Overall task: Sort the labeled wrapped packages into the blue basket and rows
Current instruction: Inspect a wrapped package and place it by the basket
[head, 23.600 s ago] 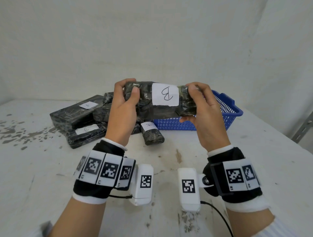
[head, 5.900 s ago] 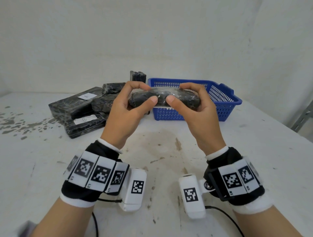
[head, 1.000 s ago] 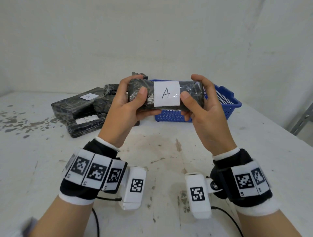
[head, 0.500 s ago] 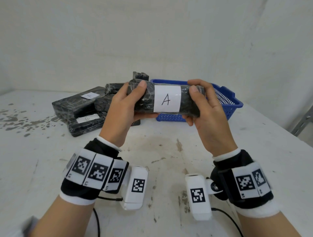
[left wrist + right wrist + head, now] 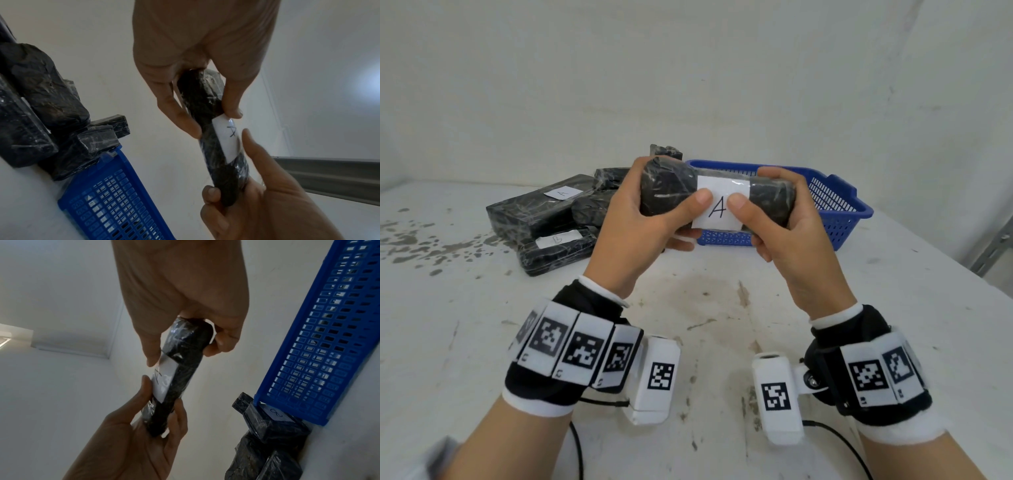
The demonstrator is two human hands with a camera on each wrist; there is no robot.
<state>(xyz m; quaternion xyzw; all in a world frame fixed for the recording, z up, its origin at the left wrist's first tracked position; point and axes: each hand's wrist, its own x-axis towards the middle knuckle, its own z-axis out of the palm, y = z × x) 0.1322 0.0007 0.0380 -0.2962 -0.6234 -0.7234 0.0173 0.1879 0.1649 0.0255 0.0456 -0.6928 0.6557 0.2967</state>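
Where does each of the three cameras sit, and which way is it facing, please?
Head: worn on the head, looking forward and down at the table; shows both forearms, left hand and right hand.
Left wrist: on the left wrist, looking along the hand up towards the wall; shows both hands.
Right wrist: on the right wrist, looking likewise; shows both hands.
All three share the package labeled A, held at both ends, and the blue basket.

Black wrapped package (image 5: 671,195), white label (image 5: 717,209); blue basket (image 5: 835,209); white table (image 5: 722,308)
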